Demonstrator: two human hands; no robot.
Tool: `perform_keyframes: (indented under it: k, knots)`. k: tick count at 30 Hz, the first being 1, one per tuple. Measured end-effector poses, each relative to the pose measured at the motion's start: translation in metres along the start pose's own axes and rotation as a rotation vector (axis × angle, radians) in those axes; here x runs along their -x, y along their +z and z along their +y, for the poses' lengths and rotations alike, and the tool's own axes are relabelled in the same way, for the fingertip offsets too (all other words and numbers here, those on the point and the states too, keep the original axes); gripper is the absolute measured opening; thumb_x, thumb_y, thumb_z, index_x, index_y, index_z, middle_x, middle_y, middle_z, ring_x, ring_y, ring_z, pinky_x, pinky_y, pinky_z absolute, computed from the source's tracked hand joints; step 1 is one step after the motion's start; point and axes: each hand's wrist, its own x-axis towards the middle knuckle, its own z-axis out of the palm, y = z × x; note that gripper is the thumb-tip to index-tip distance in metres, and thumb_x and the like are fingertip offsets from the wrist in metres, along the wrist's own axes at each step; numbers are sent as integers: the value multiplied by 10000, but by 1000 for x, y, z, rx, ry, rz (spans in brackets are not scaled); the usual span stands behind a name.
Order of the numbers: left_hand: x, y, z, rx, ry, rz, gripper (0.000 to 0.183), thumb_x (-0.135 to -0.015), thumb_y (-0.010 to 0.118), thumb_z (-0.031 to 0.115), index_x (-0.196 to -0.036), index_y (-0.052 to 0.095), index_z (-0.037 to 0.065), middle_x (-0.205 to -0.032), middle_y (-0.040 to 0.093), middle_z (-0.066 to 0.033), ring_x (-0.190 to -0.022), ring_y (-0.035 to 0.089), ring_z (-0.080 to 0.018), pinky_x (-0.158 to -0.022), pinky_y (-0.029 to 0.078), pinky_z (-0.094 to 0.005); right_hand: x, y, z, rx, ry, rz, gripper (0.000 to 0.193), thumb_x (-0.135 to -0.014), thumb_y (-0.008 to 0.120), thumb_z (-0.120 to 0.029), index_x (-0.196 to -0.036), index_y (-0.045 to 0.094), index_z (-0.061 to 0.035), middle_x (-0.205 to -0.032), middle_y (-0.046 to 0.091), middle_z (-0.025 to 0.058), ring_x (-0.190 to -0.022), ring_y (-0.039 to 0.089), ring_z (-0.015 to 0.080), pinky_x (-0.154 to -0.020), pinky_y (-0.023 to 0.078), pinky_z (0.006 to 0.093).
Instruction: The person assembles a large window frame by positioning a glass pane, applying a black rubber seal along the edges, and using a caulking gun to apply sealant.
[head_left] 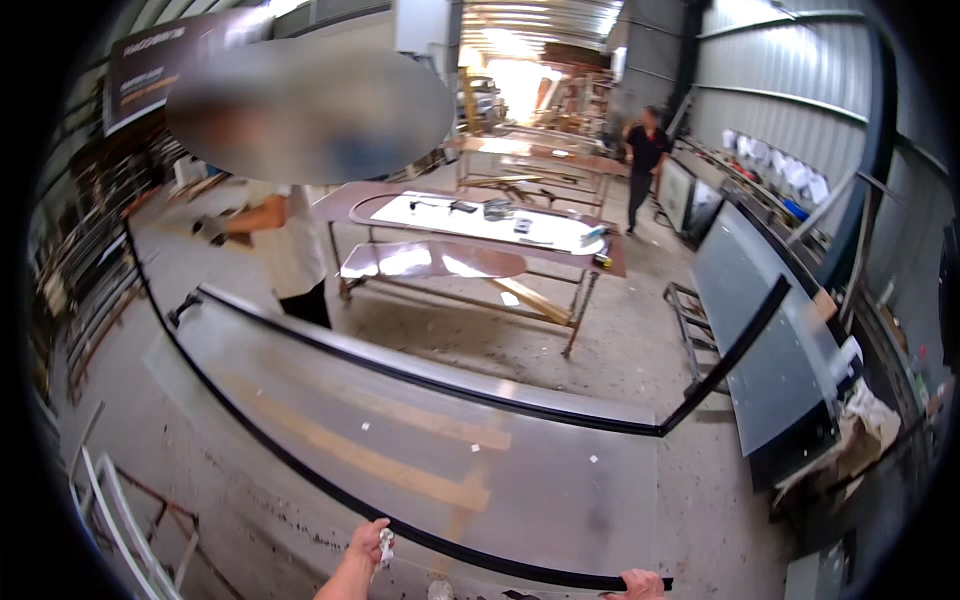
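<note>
Gripping the near edge of one large black-framed glass panel (420, 430), the left hand (368, 545) was closed on its rim beside a small tag, and the right hand (640, 583) curled over the corner. One co-worker (285, 240) held the far end. A mistimed lift could have twisted the panel and cracked it. Two desks (345, 205) stood beyond, with one further person (645, 160).

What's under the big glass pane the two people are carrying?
Through the glass pane, concrete floor and pale wooden boards show. Nothing else is visible underneath; reflections blur some of it.
</note>
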Motion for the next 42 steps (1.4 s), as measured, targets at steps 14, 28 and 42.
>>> perform_keyframes:
  k: [14,28,42]
  knots:
    - [-70,10,30,-819,-206,6,260,-911,577,268,-763,609,57,-613,610,-88,-486,580,-246,-390,420,-404,41,27,12,187,165,-149,517,-763,669,-534,-1031,636,-92,-972,626,169,-995,603,368,-880,471,519]
    - [-12,27,33,-467,-287,108,251,-864,652,252,-682,560,106,-561,556,-38,-468,547,-183,-394,428,-329,100,90,52,-182,1242,757,658,-805,719,-423,-1217,514,46,-1169,578,204,-1026,569,330,-886,450,425]
    - [-1,37,-10,-597,-2,414,357,-709,765,218,-888,664,-73,-906,692,-171,-828,677,-242,-713,537,-393,118,63,51,-391,992,512,346,-852,719,-279,-957,679,47,-904,687,183,-815,622,271,-768,504,373]
